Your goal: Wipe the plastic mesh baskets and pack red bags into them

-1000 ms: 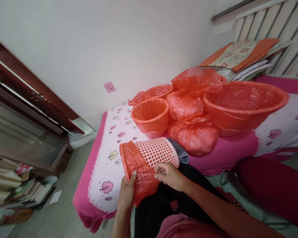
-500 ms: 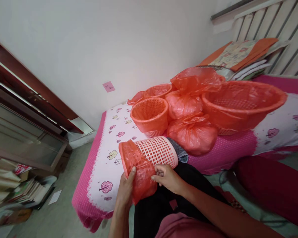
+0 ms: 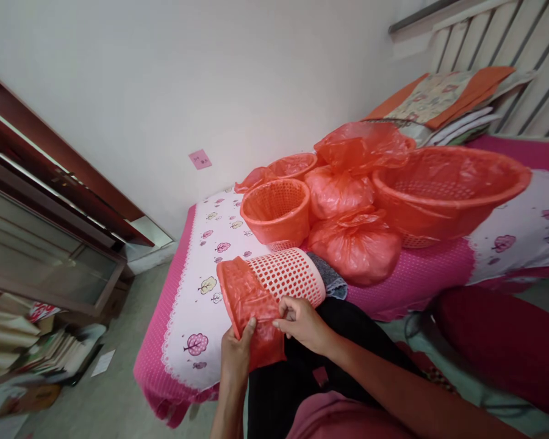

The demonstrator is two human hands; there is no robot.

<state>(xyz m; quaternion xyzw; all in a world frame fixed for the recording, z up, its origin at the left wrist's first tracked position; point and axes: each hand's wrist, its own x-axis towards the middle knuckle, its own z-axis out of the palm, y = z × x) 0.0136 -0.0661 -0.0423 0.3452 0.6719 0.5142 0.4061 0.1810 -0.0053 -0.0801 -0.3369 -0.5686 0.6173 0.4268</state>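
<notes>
A white perforated plastic basket (image 3: 294, 274) lies on its side at the edge of the bed, its base toward the right. A thin red plastic bag (image 3: 244, 288) lines it and is folded out over its rim on the left. My left hand (image 3: 236, 353) is closed on the folded bag near the rim, thumb on top. With its fingers pinched, my right hand (image 3: 303, 326) holds the bag's loose edge beside the basket wall. The basket's inside faces away and is hidden.
Behind stand a small lined basket (image 3: 275, 210), a large lined basket (image 3: 452, 192) and bulging red bags (image 3: 354, 247). The bed (image 3: 187, 360) has a tree-patterned cover. A dark red stool (image 3: 498, 353) is at the right. Folded cloths (image 3: 448, 100) lie at the back.
My left hand has shifted slightly right and up along the bag, its thumb now farther over the plastic. The right hand has moved slightly left and up with the bag's edge.
</notes>
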